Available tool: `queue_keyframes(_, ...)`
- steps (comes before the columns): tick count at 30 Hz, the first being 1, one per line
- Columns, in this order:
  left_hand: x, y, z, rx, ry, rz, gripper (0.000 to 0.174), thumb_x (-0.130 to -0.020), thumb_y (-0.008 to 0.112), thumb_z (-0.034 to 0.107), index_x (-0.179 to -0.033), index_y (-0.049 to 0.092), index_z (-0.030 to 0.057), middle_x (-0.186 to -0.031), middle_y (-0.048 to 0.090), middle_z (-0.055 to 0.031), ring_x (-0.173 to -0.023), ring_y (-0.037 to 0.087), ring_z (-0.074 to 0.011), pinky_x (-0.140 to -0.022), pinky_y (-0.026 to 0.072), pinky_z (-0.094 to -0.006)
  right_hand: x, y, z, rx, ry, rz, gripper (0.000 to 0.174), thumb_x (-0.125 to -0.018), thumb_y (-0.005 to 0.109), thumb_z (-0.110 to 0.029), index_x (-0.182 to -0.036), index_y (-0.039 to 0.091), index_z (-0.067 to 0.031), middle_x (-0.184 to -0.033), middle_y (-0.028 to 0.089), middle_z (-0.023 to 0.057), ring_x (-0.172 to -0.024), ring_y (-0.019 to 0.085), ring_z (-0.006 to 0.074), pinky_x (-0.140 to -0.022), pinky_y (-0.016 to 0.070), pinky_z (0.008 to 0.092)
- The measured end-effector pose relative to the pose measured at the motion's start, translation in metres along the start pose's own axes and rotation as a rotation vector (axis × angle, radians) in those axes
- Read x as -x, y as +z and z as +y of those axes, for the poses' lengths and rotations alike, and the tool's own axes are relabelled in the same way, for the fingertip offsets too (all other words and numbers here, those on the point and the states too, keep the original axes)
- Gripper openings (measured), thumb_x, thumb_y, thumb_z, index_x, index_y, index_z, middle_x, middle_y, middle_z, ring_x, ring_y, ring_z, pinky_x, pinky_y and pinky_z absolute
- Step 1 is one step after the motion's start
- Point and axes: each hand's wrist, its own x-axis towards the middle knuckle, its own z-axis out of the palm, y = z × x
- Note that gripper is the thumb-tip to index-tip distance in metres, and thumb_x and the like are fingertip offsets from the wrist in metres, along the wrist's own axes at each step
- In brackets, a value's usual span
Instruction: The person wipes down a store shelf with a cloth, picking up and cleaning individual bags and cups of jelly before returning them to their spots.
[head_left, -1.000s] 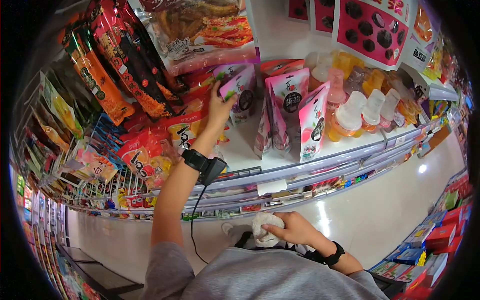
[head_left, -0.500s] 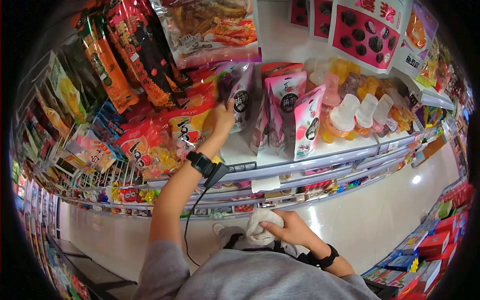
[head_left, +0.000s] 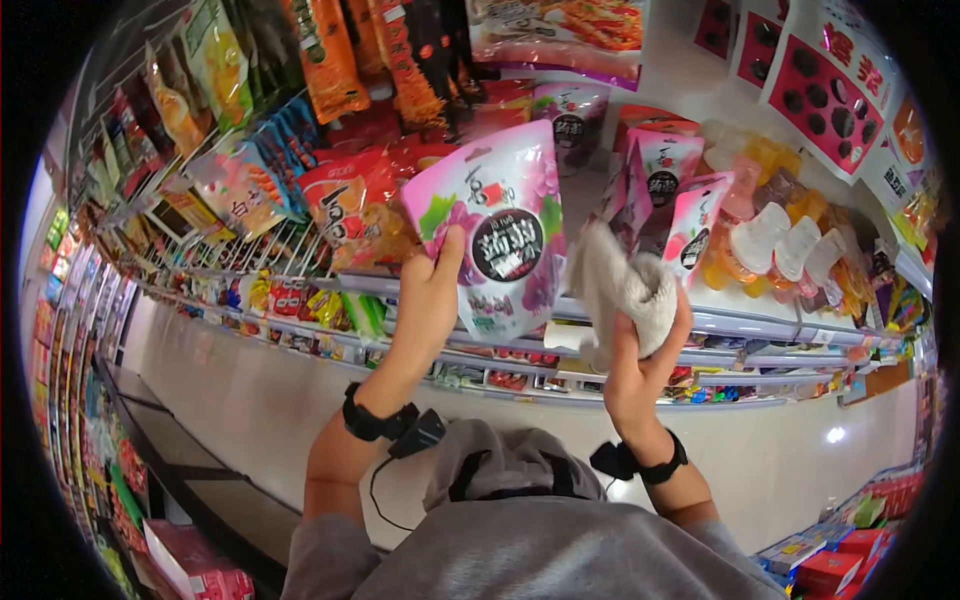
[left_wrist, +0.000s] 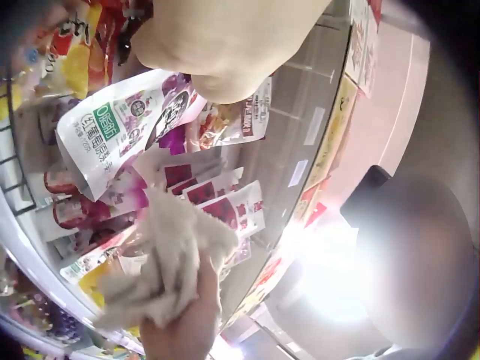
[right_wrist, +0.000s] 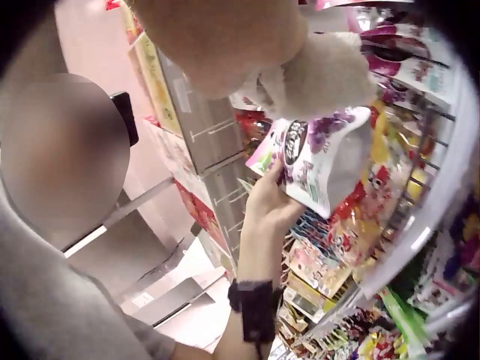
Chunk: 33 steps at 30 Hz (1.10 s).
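My left hand (head_left: 428, 300) grips a pink and white snack pouch (head_left: 520, 285) with grapes printed on it, thumb across its front at the left edge. The pouch stands upright in front of the shelf, its printed face toward the head camera. A whitish cloth (head_left: 648, 300) is bunched in my right hand (head_left: 638, 375), just right of the pouch. In the left wrist view, the cloth (left_wrist: 169, 255) hangs in loose folds below the pouch (left_wrist: 112, 135). The right wrist view has the cloth (right_wrist: 322, 79) close above the pouch (right_wrist: 349, 161).
A similar grape pouch (head_left: 575, 125) stands farther back on the white shelf. Pink pouches (head_left: 665, 170) and jelly cups (head_left: 760, 240) are to the right, red candy bags (head_left: 350, 205) to the left. Hanging snack packs (head_left: 325, 60) line the upper left. The shelf's front rail (head_left: 740, 322) runs below.
My left hand has drawn a grape pouch off the shelf toward me. The right hand has risen with the cloth from near my waist to beside the pouch. The head view has shifted left.
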Motion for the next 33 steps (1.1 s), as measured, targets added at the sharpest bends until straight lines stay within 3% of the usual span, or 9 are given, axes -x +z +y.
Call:
queue_keyframes(2,0.026,-0.003,0.019,0.017,-0.053,-0.001,0.043,-0.09,0.044,0.037,-0.075,0.057,-0.0014,-0.062,0.048,0.0019,-0.061,0.038,-0.0048,-0.054,0.0346,-0.0246,-0.011,0.015,-0.009,0.229,-0.348,-0.056,0.057,-0.066,0.055,-0.001,-0.121,0.041,-0.0028,-0.117,0.04,0.0186,-0.111,0.038,0.0313,-0.094,0.0285,0.0381)
queue_keyframes(4,0.044,-0.007,0.021,0.214,-0.042,-0.082,0.037,-0.092,0.042,0.028,-0.11,0.05,-0.0036,-0.106,0.053,-0.0063,-0.095,0.048,-0.0102,-0.082,0.0386,-0.0254,-0.009,0.041,-0.03,0.408,-0.43,-0.258,0.058,-0.066,0.055,-0.006,-0.122,0.041,-0.0032,-0.123,0.038,0.0193,-0.118,0.033,0.0342,-0.099,0.022,0.0432)
queue_keyframes(8,0.067,-0.034,0.006,0.236,0.074,-0.202,0.041,-0.094,0.03,0.023,-0.129,0.028,0.0017,-0.127,0.038,-0.0096,-0.114,0.041,-0.0188,-0.096,0.0344,-0.0327,0.014,0.082,-0.036,0.311,-0.482,-0.501,0.062,-0.064,0.055,-0.007,-0.124,0.04,-0.0049,-0.131,0.032,0.0191,-0.123,0.025,0.0383,-0.1,0.02,0.0467)
queue_keyframes(14,0.081,-0.074,0.015,0.552,-0.078,-0.104,0.043,-0.095,0.03,0.031,-0.126,0.032,0.0017,-0.124,0.041,-0.0085,-0.115,0.04,-0.0173,-0.098,0.0302,-0.0328,0.003,0.125,-0.048,0.441,-0.497,-0.432,0.06,-0.069,0.055,-0.011,-0.127,0.038,-0.007,-0.134,0.03,0.0193,-0.123,0.028,0.0382,-0.101,0.0202,0.0458)
queue_keyframes(17,0.081,-0.104,0.017,0.563,-0.054,-0.003,0.049,-0.093,0.032,0.038,-0.125,0.033,0.0012,-0.123,0.042,-0.0088,-0.112,0.043,-0.0182,-0.095,0.034,-0.0343,0.014,0.146,-0.038,-0.101,0.03,-0.451,0.051,-0.082,0.051,-0.014,-0.127,0.033,0.0001,-0.131,0.033,0.022,-0.122,0.032,0.0327,-0.1,0.0238,0.0365)
queue_keyframes(22,0.058,-0.166,0.026,0.802,-0.001,0.161,0.051,-0.091,0.034,0.043,-0.123,0.036,0.0025,-0.117,0.048,-0.0108,-0.104,0.051,-0.0219,-0.09,0.0409,-0.0368,0.046,0.168,-0.048,-0.321,0.349,-0.558,0.055,-0.082,0.057,-0.016,-0.128,0.031,0.0007,-0.119,0.045,0.0131,-0.108,0.044,0.0172,-0.091,0.0343,0.0294)
queue_keyframes(26,0.052,-0.197,0.023,0.901,-0.086,0.163,0.044,-0.091,0.037,0.039,-0.115,0.043,0.0025,-0.109,0.053,-0.0077,-0.095,0.055,-0.0163,-0.084,0.0451,-0.0313,0.067,0.192,-0.049,-0.281,0.409,-0.479,0.052,-0.079,0.062,-0.018,-0.121,0.037,-0.0002,-0.106,0.052,0.0088,-0.094,0.051,0.0129,-0.081,0.041,0.0264)
queue_keyframes(30,0.064,-0.213,0.005,0.805,-0.3,-0.097,0.039,-0.079,0.06,0.002,-0.114,0.045,0.0045,-0.109,0.053,-0.0057,-0.097,0.053,-0.015,-0.082,0.0449,-0.0306,0.069,0.213,-0.051,-0.292,0.381,-0.203,0.04,-0.078,0.063,-0.015,-0.11,0.045,-0.0002,-0.094,0.057,0.0069,-0.084,0.052,0.0107,-0.074,0.0421,0.0245)
queue_keyframes(33,0.07,-0.218,-0.004,0.7,-0.328,-0.281,0.042,-0.078,0.061,0.0,-0.116,0.045,0.0048,-0.111,0.052,-0.0037,-0.096,0.052,-0.0129,-0.084,0.0414,-0.0282,0.072,0.221,-0.059,-0.227,0.325,-0.144,0.038,-0.079,0.063,-0.015,-0.109,0.046,-0.0003,-0.094,0.057,0.0063,-0.083,0.052,0.0101,-0.073,0.042,0.0241)
